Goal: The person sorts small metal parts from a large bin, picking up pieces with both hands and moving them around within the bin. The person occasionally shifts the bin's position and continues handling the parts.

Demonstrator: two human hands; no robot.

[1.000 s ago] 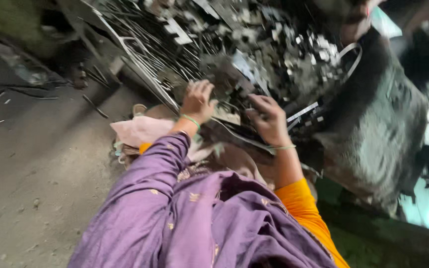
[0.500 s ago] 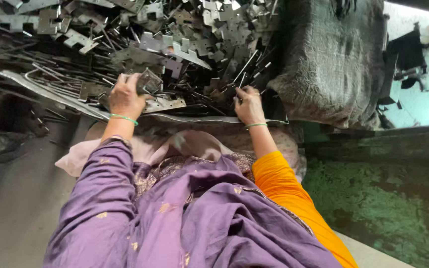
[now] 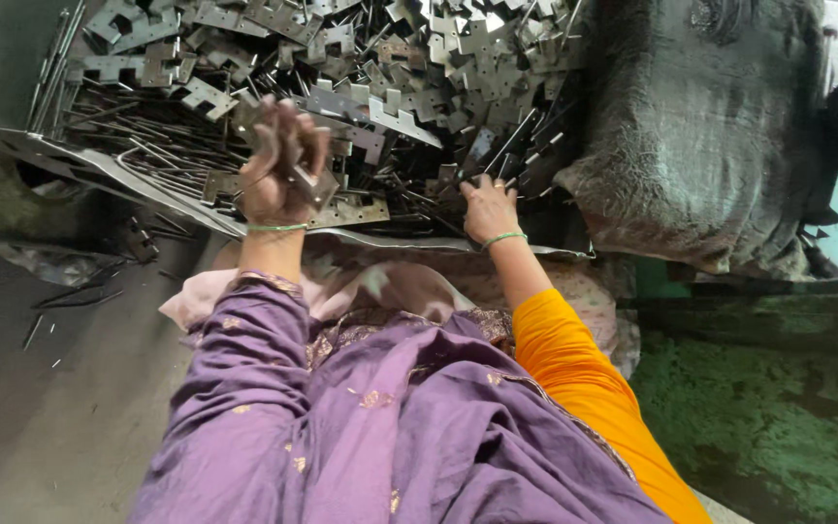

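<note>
The person is sitting low before a large heap of flat, notched metal plates (image 3: 341, 58) mixed with thin metal rods (image 3: 147, 155), and both hands are working at its near edge. The left hand (image 3: 278, 165) is lifting clear of the heap with its fingers curling closed around a small metal piece (image 3: 307, 180); the piece is being held raised, apparently so it can be looked over or separated from the tangle below. The right hand (image 3: 487, 209) is resting lower, palm down on the pile near its front edge, with the fingers spreading loosely among the rods and plates; whether it is actually gripping anything I cannot tell, since the fingertips are sinking in among the dark scrap. Each wrist is wearing a thin green bangle. The heap is lying on a bent metal sheet (image 3: 99, 175) whose front lip is running just past the person's knees, which is keeping the loose parts within easy reach of both arms. A dark, dusty sack (image 3: 710, 136) is leaning against the right side of the heap, seemingly holding the pile in. Purple draped cloth (image 3: 361, 427) is covering the lap and the left arm, an orange sleeve (image 3: 574, 369) the right arm. A few stray rods are lying on the grey floor (image 3: 41, 408) to the left.
</note>
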